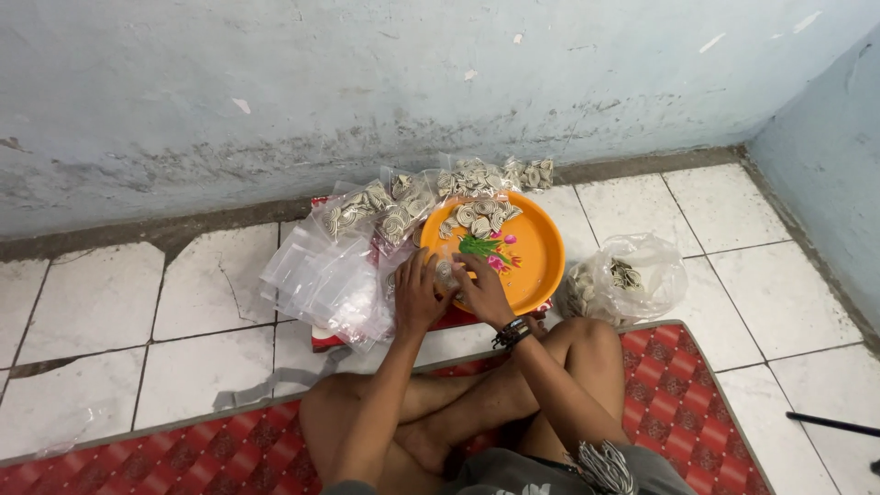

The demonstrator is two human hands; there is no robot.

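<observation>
Person sits cross-legged on a red patterned mat [697,385], both hands out in front over the white tiled floor [92,302]. Left hand [417,298] and right hand [481,289] meet on a small clear bag [446,272], which sits between them at the near-left rim of the orange tray [541,266]. Left-hand fingers [423,266] curl in around the bag's left side; right-hand fingers [469,266] close narrow on its top right edge. The bag is mostly hidden by the fingers, contents too small to tell. Right wrist wears dark bracelets [511,334]. The tray has a flower print and a heap of striped round pieces [477,218] on its far side. Filled packets [394,203] lie along the far side by the wall. A pile of empty clear bags [321,275] lies just left of the left hand. A larger plastic sack [632,275] holding more pieces sits right of the tray.
</observation>
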